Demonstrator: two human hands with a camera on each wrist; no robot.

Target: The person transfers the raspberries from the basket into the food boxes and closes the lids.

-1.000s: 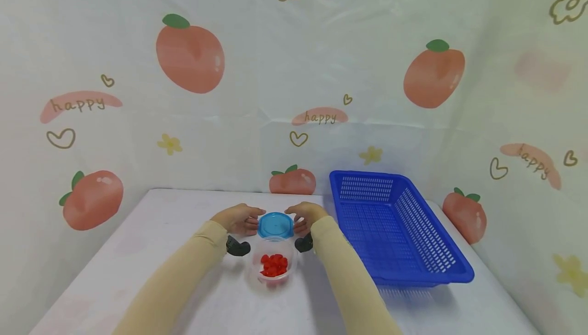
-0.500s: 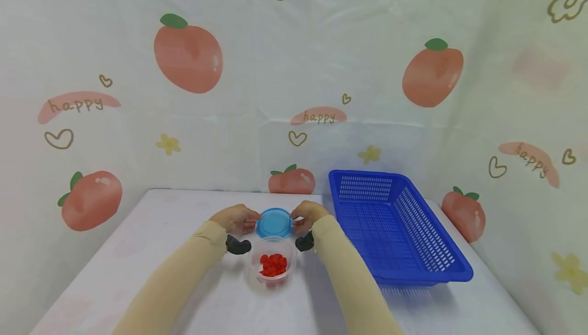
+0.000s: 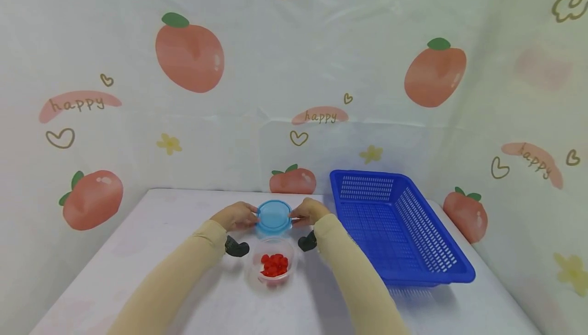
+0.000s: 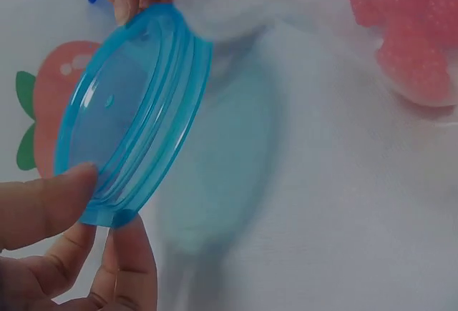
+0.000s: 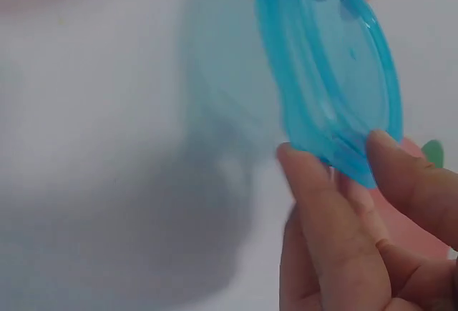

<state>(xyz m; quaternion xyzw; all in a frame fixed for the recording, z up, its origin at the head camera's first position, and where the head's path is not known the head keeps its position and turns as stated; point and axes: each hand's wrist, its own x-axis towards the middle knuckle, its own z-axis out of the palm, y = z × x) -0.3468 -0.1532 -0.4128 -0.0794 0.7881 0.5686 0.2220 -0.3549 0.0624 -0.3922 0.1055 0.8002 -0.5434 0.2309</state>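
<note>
A round, see-through blue lid (image 3: 274, 216) is held tilted between both hands, raised over the white table behind a clear bowl. My left hand (image 3: 237, 216) pinches its left edge, the thumb on one face and the fingers (image 4: 133, 261) on the other. At the opposite edge my right hand (image 3: 307, 212) pinches it the same way, as the right wrist view shows. The clear plastic bowl (image 3: 257, 261) sits uncovered just in front of the lid, nearer to me. Several red pieces (image 3: 274, 265) lie in its bottom. The lid's shadow falls on the tabletop.
A large blue plastic basket (image 3: 415, 207) with slotted sides stands at the right, close to my right forearm. The white table (image 3: 151, 233) ends at a printed cloth backdrop (image 3: 239, 95) with fruit drawings. Black wrist mounts (image 3: 237, 246) sit under the wrists.
The lid has been lifted and tipped more upright, moving slightly away from the bowl. Fingers of both hands have closed from near its edges to pinching them. Bowl and basket have stayed put.
</note>
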